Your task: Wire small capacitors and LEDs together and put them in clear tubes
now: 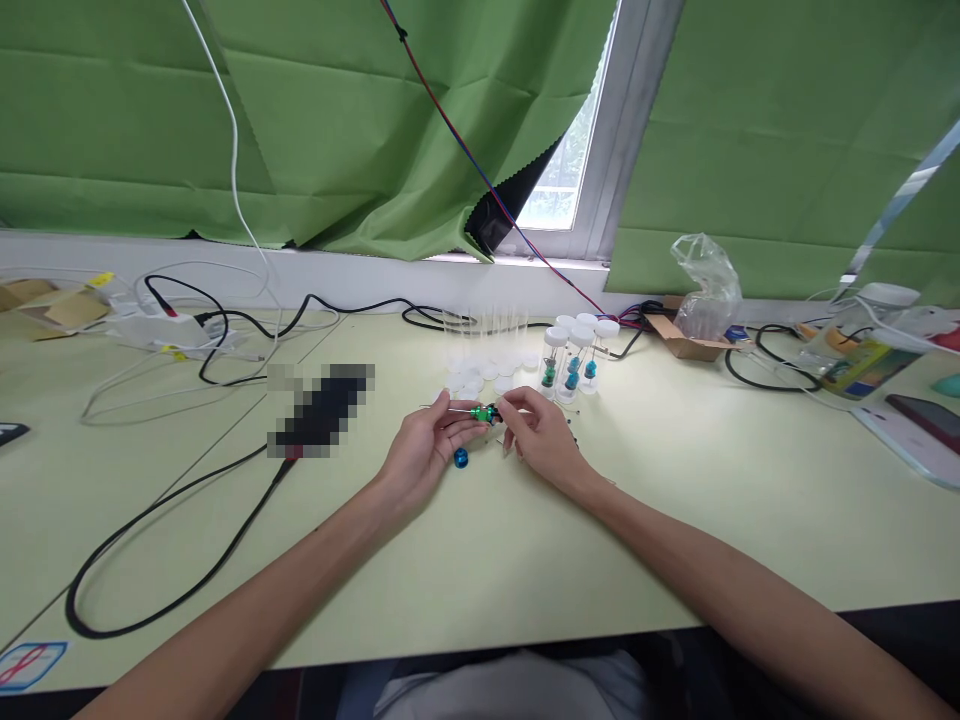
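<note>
Near the middle of the table, my left hand (426, 445) has its thumb and fingers closed on a small shiny green metal part (483, 413) with a thin rod sticking out to the left. My right hand (544, 432) pinches the darker right end of the same part, and its fingertips hide some of it. On the table just below the left fingers lies a small blue round part (460, 457). Beyond my right hand stand several clear tubes with white caps (555, 338), holding green and blue parts (572, 372) on rods.
Several clear tubes (487, 330) stand behind white caps (469, 380). A blurred dark device (322, 415) with a looped black cable (150, 500) lies left. At the back right is an open cardboard box (686, 340) with a plastic bag (705, 290); a phone (926, 422) lies far right.
</note>
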`<action>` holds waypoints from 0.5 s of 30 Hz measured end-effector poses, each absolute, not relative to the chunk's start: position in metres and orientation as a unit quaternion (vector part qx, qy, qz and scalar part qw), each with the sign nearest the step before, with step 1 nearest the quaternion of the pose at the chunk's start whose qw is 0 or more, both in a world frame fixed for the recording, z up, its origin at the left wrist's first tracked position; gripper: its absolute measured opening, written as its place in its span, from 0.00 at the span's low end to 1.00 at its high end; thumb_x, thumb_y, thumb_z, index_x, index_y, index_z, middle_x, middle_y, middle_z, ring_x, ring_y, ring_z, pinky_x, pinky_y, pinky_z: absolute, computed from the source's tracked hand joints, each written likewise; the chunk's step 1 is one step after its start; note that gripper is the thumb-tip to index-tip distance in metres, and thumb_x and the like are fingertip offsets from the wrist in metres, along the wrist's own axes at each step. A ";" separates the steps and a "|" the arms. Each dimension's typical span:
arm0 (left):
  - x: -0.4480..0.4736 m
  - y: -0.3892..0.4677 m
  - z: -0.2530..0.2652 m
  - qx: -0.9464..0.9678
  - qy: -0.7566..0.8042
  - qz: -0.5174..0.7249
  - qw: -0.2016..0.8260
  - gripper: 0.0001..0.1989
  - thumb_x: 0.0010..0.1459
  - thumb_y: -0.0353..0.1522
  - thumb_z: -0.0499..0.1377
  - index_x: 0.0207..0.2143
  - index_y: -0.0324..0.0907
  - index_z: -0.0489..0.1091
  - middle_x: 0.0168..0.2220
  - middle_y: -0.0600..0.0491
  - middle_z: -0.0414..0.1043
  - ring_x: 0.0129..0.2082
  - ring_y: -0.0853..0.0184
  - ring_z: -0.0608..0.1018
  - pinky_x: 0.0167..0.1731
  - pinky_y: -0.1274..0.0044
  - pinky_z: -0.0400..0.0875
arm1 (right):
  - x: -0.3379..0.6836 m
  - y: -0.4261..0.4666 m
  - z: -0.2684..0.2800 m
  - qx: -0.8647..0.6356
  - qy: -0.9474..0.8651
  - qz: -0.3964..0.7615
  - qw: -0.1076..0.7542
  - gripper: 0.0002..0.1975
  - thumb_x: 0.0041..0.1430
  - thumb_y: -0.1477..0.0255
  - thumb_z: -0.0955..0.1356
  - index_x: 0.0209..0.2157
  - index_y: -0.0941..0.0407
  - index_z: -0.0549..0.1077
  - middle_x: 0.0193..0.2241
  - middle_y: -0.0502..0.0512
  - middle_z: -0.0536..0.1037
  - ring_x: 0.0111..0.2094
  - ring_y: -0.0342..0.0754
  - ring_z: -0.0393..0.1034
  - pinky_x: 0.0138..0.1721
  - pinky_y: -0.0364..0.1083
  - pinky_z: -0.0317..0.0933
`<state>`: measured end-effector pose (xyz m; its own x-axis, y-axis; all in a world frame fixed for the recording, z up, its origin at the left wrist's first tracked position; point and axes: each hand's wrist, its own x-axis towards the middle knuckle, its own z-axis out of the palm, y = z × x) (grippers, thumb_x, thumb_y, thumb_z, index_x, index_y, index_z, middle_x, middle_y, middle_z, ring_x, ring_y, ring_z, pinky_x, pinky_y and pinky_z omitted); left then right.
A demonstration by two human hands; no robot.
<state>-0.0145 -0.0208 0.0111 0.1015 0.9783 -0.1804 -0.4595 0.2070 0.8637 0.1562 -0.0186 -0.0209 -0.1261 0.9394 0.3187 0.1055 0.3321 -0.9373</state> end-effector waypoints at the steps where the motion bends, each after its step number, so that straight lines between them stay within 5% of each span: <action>1: -0.015 -0.021 0.011 0.325 0.398 0.540 0.667 0.19 0.68 0.33 0.52 0.32 0.30 0.77 0.33 0.41 0.78 0.33 0.63 0.82 0.40 0.74 0.80 | 0.156 -0.020 -0.020 -0.413 -0.636 0.396 0.518 0.15 0.63 0.56 0.67 0.39 0.54 0.70 0.37 0.52 0.76 0.23 0.41 0.72 0.22 0.42 0.64; 7: -0.017 -0.020 0.015 0.322 0.397 0.549 0.661 0.19 0.68 0.33 0.52 0.31 0.31 0.77 0.32 0.43 0.78 0.32 0.64 0.82 0.39 0.75 0.80 | 0.155 -0.024 -0.015 -0.392 -0.662 0.386 0.509 0.12 0.60 0.62 0.69 0.42 0.54 0.70 0.44 0.55 0.74 0.26 0.41 0.72 0.26 0.44 0.68; 15: -0.016 -0.020 0.014 0.334 0.393 0.539 0.666 0.19 0.69 0.33 0.52 0.32 0.30 0.77 0.32 0.41 0.78 0.33 0.63 0.82 0.39 0.75 0.79 | 0.155 -0.021 -0.019 -0.397 -0.665 0.373 0.511 0.11 0.64 0.60 0.66 0.40 0.54 0.70 0.33 0.51 0.74 0.22 0.41 0.68 0.25 0.44 0.66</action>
